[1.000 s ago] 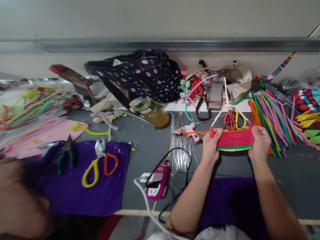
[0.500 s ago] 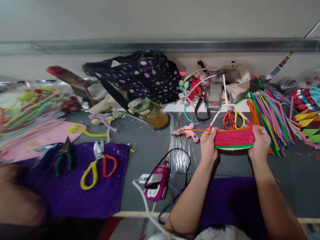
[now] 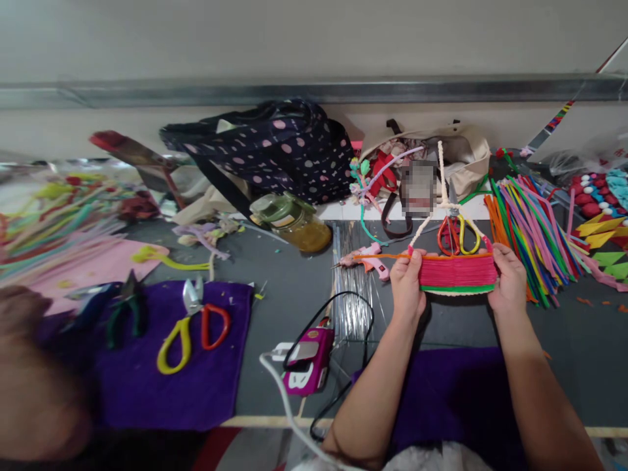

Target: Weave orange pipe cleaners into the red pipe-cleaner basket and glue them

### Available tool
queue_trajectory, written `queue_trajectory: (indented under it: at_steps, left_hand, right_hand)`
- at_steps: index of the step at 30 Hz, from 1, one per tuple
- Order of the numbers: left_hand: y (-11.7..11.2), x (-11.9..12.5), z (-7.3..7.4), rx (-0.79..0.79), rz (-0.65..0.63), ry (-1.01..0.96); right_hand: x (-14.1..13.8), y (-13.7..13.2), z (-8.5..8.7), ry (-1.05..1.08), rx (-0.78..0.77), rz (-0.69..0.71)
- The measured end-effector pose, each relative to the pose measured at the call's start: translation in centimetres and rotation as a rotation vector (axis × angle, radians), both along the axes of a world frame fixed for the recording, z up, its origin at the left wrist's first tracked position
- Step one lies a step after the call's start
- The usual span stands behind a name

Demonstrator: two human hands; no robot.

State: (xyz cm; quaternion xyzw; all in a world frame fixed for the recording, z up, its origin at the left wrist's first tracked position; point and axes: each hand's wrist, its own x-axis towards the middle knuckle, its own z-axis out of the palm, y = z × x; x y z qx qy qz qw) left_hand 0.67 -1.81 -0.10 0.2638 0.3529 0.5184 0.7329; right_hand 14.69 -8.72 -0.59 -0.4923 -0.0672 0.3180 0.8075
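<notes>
My left hand (image 3: 408, 284) and my right hand (image 3: 508, 280) grip the two ends of a pink pipe-cleaner panel (image 3: 456, 271). Orange runs along its top edge, green and white along the bottom. An orange stem sticks out to the left past my left thumb. From the top corners two white fuzzy strands slope up to one upright white stem (image 3: 442, 170), with pink wraps near the panel. Just behind the panel lie scissors (image 3: 458, 234) with one red and one yellow handle. Left of my left hand is a pink glue gun (image 3: 375, 261) on clear sticks (image 3: 356, 311).
Loose coloured pipe cleaners (image 3: 534, 235) lie at right. A magenta device (image 3: 314, 366) with cables, a jar (image 3: 294, 222) and a dotted bag (image 3: 284, 147) stand leftward. Another person's blurred arm (image 3: 39, 392) reaches over a purple cloth (image 3: 171, 399) with scissors (image 3: 192, 314) and pliers (image 3: 128, 307).
The panel stays stretched between both my hands, shifted very slightly left. At far left, the other person's hand has moved up a little. The tools lie as before.
</notes>
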Motion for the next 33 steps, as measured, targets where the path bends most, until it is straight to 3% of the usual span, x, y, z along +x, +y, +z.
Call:
queue_trajectory:
  at_steps: [5,9,13,15,18,20,26,33]
  left_hand:
    - [0.0,0.0,0.0,-0.006,-0.003,-0.008]
    - [0.0,0.0,0.0,-0.003,0.011,-0.003]
    - [0.0,0.1,-0.1,0.011,0.029,0.004]
    - [-0.2,0.2,-0.1,0.021,0.024,0.003]
    - [-0.5,0.3,0.0,0.039,0.000,-0.002]
    - [-0.8,0.4,0.1,0.063,-0.020,0.009]
    - [-1.3,0.4,-0.5,0.158,-0.090,0.074]
    - [-1.1,0.4,-0.5,0.188,-0.134,0.077]
  right_hand:
    - [0.1,0.0,-0.1,-0.089,-0.016,-0.008]
    - [0.7,-0.1,-0.1,-0.271,-0.084,-0.133]
    - [0.3,-0.4,0.4,-0.626,-0.131,-0.402]
    - [-0.5,-0.7,0.7,-0.843,-0.175,-0.438]
    - [-2.0,-1.0,1.2,-1.144,-0.229,-0.242]
    - [-2.7,-1.1,1.4,-1.224,-0.267,-0.072]
    - [-2.4,-1.0,0.8,-0.989,-0.406,0.146]
    - [-1.3,-0.8,0.8,-0.795,-0.422,0.328]
